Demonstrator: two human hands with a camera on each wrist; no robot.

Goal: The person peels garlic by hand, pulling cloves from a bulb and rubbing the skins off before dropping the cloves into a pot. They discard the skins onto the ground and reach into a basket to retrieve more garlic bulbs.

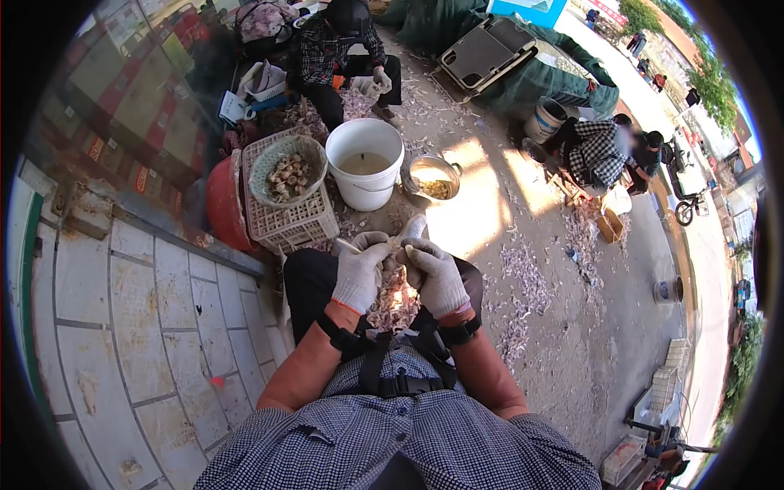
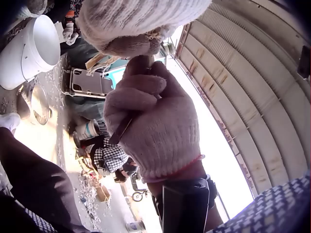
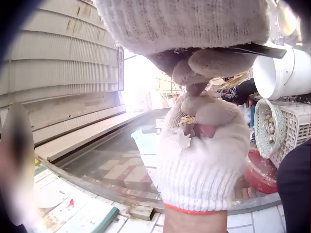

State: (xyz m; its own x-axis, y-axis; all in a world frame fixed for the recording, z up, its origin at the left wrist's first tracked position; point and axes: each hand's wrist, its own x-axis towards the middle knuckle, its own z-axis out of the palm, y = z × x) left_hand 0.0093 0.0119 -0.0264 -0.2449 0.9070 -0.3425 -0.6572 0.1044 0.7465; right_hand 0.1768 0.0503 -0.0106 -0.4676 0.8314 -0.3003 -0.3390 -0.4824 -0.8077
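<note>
Both hands wear white knit gloves and meet over the person's lap. The left hand (image 1: 359, 268) holds garlic, with pinkish pieces (image 3: 206, 131) and papery bits (image 3: 187, 119) showing between its fingers in the right wrist view. A straw-coloured stalk (image 3: 235, 81) sticks out beside them. Close against it, the right hand (image 1: 435, 273) grips a small knife, whose dark metal (image 2: 121, 128) crosses the palm in the left wrist view; its blade (image 3: 260, 50) juts out in the right wrist view. Fingertips of the two hands come together, hiding most of the garlic. Pale papery peelings (image 1: 396, 302) lie in the lap below.
Ahead stand a white bucket (image 1: 365, 163), a metal pot (image 1: 433, 180) with yellowish contents, and a mesh basket (image 1: 286, 169) of garlic on a plastic crate (image 1: 294, 220). A red tub (image 1: 229, 204) sits left. Other people (image 1: 343, 57) sit nearby. Peelings (image 1: 523, 286) litter the ground.
</note>
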